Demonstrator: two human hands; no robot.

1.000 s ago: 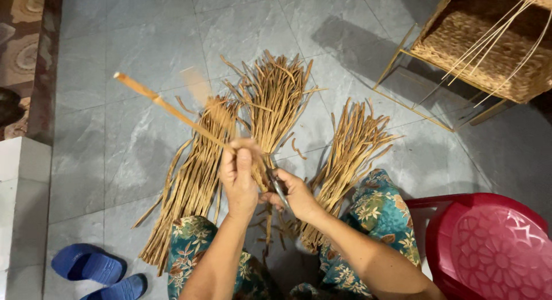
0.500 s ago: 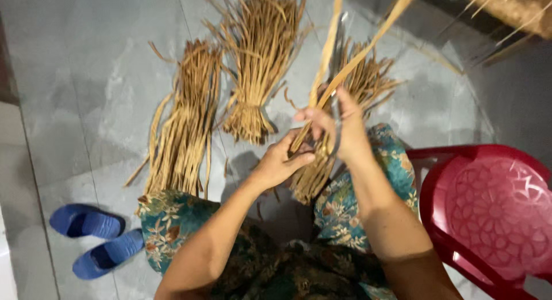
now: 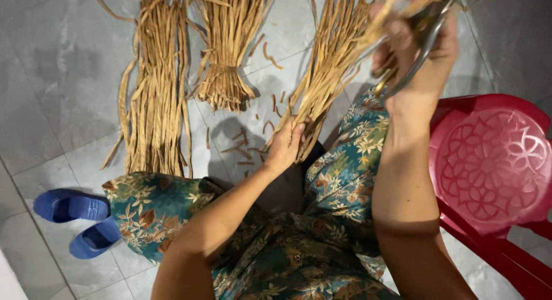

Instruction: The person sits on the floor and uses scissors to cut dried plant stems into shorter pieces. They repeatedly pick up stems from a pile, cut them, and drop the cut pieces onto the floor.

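Red chair (image 3: pixel 489 162) close beside right hand (image 3: pixel 417 58)

scissors (image 3: pixel 422 38) blurred, tips cut off.

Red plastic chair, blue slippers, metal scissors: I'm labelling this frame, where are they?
Red plastic chair (image 3: pixel 489 162): head view, patterned seat.
Blue slippers (image 3: pixel 72 207): head view, upper slipper's strap.
Metal scissors (image 3: pixel 422 44): head view, blades.

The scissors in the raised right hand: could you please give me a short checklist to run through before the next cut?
1. Scissors gripped in right hand: ok.
2. Strip seated between the blades: cannot tell, blurred.
3. Left hand away from the blades, at the base of the nearest fibre bundle: ok.
4. Other two bundles lying apart on the floor: ok.
5. Red plastic chair beside the right arm, not touching: ok.
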